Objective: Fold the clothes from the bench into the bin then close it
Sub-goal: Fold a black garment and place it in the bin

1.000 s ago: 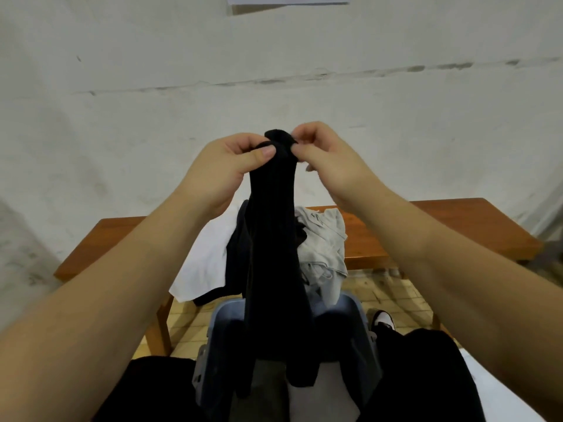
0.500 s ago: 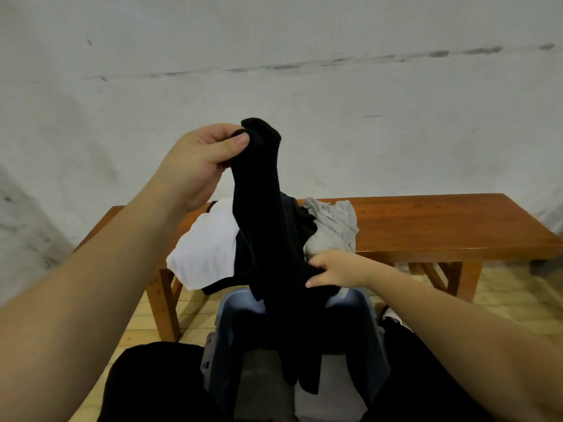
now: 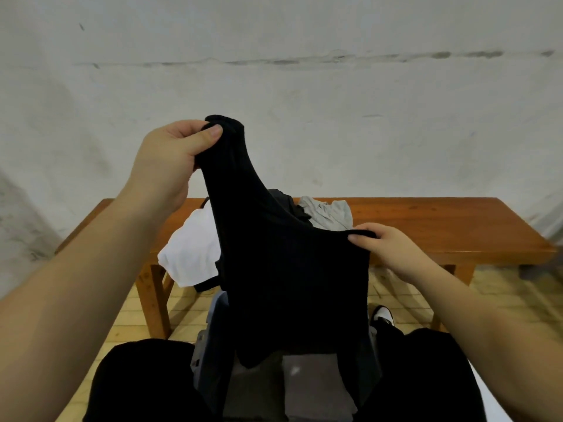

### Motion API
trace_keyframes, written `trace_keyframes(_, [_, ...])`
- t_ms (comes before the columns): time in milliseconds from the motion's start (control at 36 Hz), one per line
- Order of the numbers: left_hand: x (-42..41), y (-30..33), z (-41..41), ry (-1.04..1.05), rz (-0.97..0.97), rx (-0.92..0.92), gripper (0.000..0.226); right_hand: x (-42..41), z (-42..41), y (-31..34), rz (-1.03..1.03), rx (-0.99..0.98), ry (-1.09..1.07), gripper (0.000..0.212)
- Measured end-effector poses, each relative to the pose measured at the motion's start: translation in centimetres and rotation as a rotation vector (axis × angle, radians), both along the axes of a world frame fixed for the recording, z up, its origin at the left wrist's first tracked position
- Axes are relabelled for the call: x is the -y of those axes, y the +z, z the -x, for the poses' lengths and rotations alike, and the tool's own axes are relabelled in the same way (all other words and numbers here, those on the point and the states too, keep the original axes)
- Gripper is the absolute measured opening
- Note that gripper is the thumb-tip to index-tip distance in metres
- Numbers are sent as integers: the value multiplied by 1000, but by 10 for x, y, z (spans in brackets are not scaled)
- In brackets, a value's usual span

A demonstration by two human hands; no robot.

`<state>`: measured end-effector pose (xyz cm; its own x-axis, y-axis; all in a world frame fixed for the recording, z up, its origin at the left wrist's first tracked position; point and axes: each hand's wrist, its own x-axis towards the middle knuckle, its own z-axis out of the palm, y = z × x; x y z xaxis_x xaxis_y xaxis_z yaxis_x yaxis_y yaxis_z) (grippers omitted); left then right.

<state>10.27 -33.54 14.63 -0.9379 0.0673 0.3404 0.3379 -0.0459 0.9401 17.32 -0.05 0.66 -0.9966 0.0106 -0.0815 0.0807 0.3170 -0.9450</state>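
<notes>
A black garment (image 3: 286,263) hangs spread in front of me. My left hand (image 3: 170,156) pinches its top end, raised high. My right hand (image 3: 384,248) pinches its right edge, lower and off to the right. Below the garment sits a blue-grey bin (image 3: 213,354) between my knees, with grey and dark folded clothes (image 3: 310,382) inside. Behind, a wooden bench (image 3: 441,226) carries a white garment (image 3: 192,254), a grey one (image 3: 332,214) and a dark one partly hidden by the black cloth.
A pale plaster wall (image 3: 304,86) stands close behind the bench. The floor (image 3: 405,296) is light tile. My legs in black trousers (image 3: 137,382) flank the bin, and a black and white shoe (image 3: 382,315) shows to its right.
My right hand let go of the garment's top, dropped to its side and pulled the edge out to the right. The cloth went from a narrow hanging strip to a wide sheet.
</notes>
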Motion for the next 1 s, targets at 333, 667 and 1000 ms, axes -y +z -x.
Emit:
trace_keyframes(333, [-98, 3, -4, -141, -210, 251, 11, 100, 17, 24, 76, -24, 237, 23])
trace_keyframes(667, [-74, -115, -13, -162, -63, 488, 26, 80, 3, 4, 596, -15, 68, 30])
trace_keyframes(1000, [-43, -217, -58, -284, 107, 835, 46, 76, 3, 0, 843, -12, 110, 46])
